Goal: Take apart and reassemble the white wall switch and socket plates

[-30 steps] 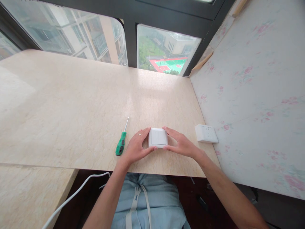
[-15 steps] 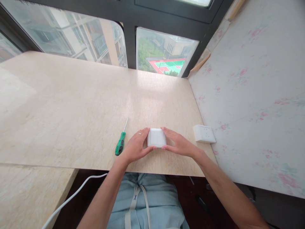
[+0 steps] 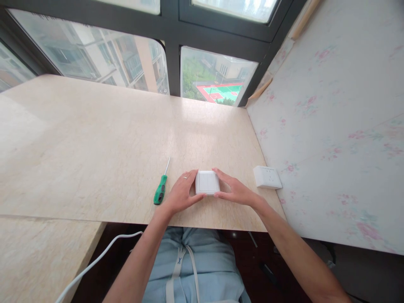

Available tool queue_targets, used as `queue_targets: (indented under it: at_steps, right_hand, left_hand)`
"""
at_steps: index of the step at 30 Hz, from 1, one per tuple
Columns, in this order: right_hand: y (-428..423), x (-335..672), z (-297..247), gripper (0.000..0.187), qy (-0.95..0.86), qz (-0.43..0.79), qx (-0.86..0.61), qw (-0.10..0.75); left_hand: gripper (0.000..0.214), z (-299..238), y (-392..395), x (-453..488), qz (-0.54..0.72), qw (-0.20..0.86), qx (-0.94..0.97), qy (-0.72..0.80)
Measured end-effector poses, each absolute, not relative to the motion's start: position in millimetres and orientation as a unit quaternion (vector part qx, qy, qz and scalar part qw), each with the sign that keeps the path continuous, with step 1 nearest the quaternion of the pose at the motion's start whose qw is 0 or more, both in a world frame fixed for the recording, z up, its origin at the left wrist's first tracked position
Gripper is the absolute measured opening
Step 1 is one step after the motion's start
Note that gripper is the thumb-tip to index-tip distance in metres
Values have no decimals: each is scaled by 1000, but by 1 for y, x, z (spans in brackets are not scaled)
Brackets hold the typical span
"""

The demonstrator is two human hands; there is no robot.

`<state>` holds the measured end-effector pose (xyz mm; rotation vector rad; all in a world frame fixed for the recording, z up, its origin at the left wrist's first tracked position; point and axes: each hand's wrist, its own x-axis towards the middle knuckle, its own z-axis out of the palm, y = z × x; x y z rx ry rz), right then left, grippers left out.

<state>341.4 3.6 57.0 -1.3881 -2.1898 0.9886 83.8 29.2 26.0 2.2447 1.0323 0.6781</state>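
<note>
A white wall switch (image 3: 207,183) with a square, panelled face lies on the beige stone counter (image 3: 104,155) in front of me. My left hand (image 3: 183,191) grips its left side, forefinger at the far left corner and thumb along the near edge; a ring shows on one finger. From the other side my right hand (image 3: 235,189) holds it the same way, fingertips at the far right corner and thumb at the near right corner. Left of my left hand lies a screwdriver (image 3: 160,189) with a green and black handle, its metal tip pointing away from me.
A white socket box (image 3: 267,177) sits at the right, against the flowered wall (image 3: 341,126). Dark window frames (image 3: 172,59) border the counter's far side. A white cable (image 3: 104,254) hangs below the near edge at the left, beside a second stone surface (image 3: 41,252).
The camera view has shifted slightly upward and to the right. Both hands keep their hold on the switch, and the screwdriver and socket box stay in place on the counter.
</note>
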Motion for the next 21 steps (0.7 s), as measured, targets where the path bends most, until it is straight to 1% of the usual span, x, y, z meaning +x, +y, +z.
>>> queue_targets:
  at_steps: [3, 7, 12, 15, 18, 21]
  right_hand:
    - [1, 341, 52, 95, -753, 380, -497, 203]
    - [-5, 339, 39, 96, -715, 419, -497, 259]
    - [-12, 336, 30, 99, -681, 452, -482, 316]
    - [-16, 338, 30, 101, -676, 446, -482, 334]
    - [-26, 342, 30, 95, -662, 430, -497, 360]
    - [-43, 348, 26, 85, -629, 414, -520, 404]
  left_hand:
    - [80, 24, 29, 84, 260, 290, 833, 394]
    - [81, 23, 28, 84, 269, 288, 827, 400]
    - [95, 22, 28, 84, 261, 277, 834, 399]
    - [98, 19, 28, 85, 262, 269, 834, 404]
    - [100, 17, 28, 89, 270, 265, 826, 418]
    - [103, 15, 30, 99, 279, 266, 820, 424]
